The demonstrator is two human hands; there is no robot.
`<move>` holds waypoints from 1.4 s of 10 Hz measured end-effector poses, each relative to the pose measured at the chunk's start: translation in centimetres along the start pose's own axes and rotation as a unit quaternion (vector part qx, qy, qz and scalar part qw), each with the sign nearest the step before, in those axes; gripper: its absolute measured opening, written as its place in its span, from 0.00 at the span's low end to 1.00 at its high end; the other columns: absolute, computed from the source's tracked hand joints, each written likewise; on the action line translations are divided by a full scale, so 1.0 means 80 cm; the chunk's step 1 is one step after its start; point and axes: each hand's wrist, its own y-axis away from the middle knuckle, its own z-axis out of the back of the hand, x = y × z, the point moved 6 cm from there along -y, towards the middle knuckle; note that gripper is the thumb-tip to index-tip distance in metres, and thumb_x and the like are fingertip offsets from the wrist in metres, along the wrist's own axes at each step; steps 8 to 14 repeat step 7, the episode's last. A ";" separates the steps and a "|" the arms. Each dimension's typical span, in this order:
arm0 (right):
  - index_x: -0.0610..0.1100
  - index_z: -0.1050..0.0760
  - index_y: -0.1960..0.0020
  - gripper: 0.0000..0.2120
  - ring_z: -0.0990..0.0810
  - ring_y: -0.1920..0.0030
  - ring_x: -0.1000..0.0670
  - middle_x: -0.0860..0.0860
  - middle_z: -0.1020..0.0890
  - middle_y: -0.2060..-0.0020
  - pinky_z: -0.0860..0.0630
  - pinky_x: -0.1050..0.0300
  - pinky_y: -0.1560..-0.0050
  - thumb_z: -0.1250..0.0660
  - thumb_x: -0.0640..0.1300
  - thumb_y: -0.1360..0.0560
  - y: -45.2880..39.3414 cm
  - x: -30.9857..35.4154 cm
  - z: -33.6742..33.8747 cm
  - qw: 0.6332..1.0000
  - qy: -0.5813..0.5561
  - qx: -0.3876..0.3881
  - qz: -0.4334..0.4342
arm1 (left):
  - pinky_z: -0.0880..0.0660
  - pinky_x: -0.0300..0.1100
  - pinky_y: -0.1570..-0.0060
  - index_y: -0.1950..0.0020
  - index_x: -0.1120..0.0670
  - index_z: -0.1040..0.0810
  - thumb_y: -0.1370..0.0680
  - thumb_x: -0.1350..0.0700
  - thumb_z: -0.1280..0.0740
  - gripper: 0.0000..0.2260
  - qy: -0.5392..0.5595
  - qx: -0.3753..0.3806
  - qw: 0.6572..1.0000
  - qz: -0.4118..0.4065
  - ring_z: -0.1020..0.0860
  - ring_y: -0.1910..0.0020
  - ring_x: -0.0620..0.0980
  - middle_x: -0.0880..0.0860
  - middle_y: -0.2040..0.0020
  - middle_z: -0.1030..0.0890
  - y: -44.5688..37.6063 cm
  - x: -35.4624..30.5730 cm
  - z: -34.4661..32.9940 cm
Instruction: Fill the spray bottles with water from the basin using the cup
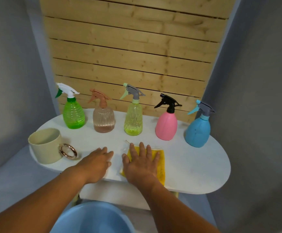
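Note:
Several spray bottles stand in a row at the back of the white oval table (195, 165): green (73, 115), clear brown (103, 118), yellow-green (133, 120), pink (166, 126) and blue (197, 130). All have their spray heads on. A cream cup (44, 146) with a copper ring handle sits at the table's left end. The blue basin (93, 217) lies below the table's front edge. My left hand (96, 163) rests flat on the table. My right hand (141, 163) presses flat on a yellow cloth (160, 163).
A wooden slat panel (133, 52) stands behind the table, between grey walls. A white lower shelf (113, 194) shows under the tabletop. Grey floor lies to the left.

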 end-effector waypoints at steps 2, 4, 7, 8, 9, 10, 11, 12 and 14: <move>0.59 0.60 0.18 0.31 0.64 0.19 0.43 0.51 0.60 0.18 0.69 0.31 0.25 0.59 0.65 0.18 0.010 -0.003 0.003 1.000 0.010 0.013 0.013 | 0.54 0.44 0.20 0.14 0.53 0.50 0.11 0.52 0.49 0.25 0.005 0.011 1.000 -0.005 0.52 0.16 0.56 0.57 0.15 0.52 -0.008 0.005 -0.007; 0.59 0.59 0.18 0.32 0.64 0.19 0.42 0.51 0.59 0.17 0.69 0.31 0.25 0.59 0.67 0.18 0.014 -0.002 0.004 0.999 0.010 0.023 0.021 | 0.53 0.43 0.20 0.15 0.54 0.47 0.11 0.52 0.48 0.24 0.010 0.014 1.000 -0.013 0.50 0.16 0.55 0.58 0.15 0.48 -0.010 0.006 -0.009; 0.54 0.34 0.22 0.26 0.40 0.21 0.51 0.53 0.35 0.22 0.52 0.45 0.20 0.44 0.62 0.18 0.066 0.017 0.119 0.987 -0.136 -0.047 0.065 | 0.53 0.47 0.18 0.15 0.52 0.50 0.13 0.53 0.45 0.28 0.056 -0.203 0.975 -0.069 0.54 0.16 0.54 0.54 0.14 0.54 -0.017 -0.026 0.127; 0.54 0.34 0.22 0.26 0.40 0.21 0.51 0.53 0.35 0.22 0.52 0.45 0.20 0.44 0.62 0.18 0.066 0.017 0.119 0.987 -0.136 -0.047 0.065 | 0.53 0.47 0.18 0.15 0.52 0.50 0.13 0.53 0.45 0.28 0.056 -0.203 0.975 -0.069 0.54 0.16 0.54 0.54 0.14 0.54 -0.017 -0.026 0.127; 0.54 0.34 0.22 0.26 0.40 0.21 0.51 0.53 0.35 0.22 0.52 0.45 0.20 0.44 0.62 0.18 0.066 0.017 0.119 0.987 -0.136 -0.047 0.065 | 0.53 0.47 0.18 0.15 0.52 0.50 0.13 0.53 0.45 0.28 0.056 -0.203 0.975 -0.069 0.54 0.16 0.54 0.54 0.14 0.54 -0.017 -0.026 0.127; 0.54 0.34 0.22 0.26 0.40 0.21 0.51 0.53 0.35 0.22 0.52 0.45 0.20 0.44 0.62 0.18 0.066 0.017 0.119 0.987 -0.136 -0.047 0.065 | 0.53 0.47 0.18 0.15 0.52 0.50 0.13 0.53 0.45 0.28 0.056 -0.203 0.975 -0.069 0.54 0.16 0.54 0.54 0.14 0.54 -0.017 -0.026 0.127; 0.54 0.34 0.22 0.26 0.40 0.21 0.51 0.53 0.35 0.22 0.52 0.45 0.20 0.44 0.62 0.18 0.066 0.017 0.119 0.987 -0.136 -0.047 0.065 | 0.53 0.47 0.18 0.15 0.52 0.50 0.13 0.53 0.45 0.28 0.056 -0.203 0.975 -0.069 0.54 0.16 0.54 0.54 0.14 0.54 -0.017 -0.026 0.127; 0.54 0.34 0.22 0.26 0.40 0.21 0.51 0.53 0.35 0.22 0.52 0.45 0.20 0.44 0.62 0.18 0.066 0.017 0.119 0.987 -0.136 -0.047 0.065 | 0.53 0.47 0.18 0.15 0.52 0.50 0.13 0.53 0.45 0.28 0.056 -0.203 0.975 -0.069 0.54 0.16 0.54 0.54 0.14 0.54 -0.017 -0.026 0.127; 0.54 0.34 0.22 0.26 0.40 0.21 0.51 0.53 0.35 0.22 0.52 0.45 0.20 0.44 0.62 0.18 0.066 0.017 0.119 0.987 -0.136 -0.047 0.065 | 0.53 0.47 0.18 0.15 0.52 0.50 0.13 0.53 0.45 0.28 0.056 -0.203 0.975 -0.069 0.54 0.16 0.54 0.54 0.14 0.54 -0.017 -0.026 0.127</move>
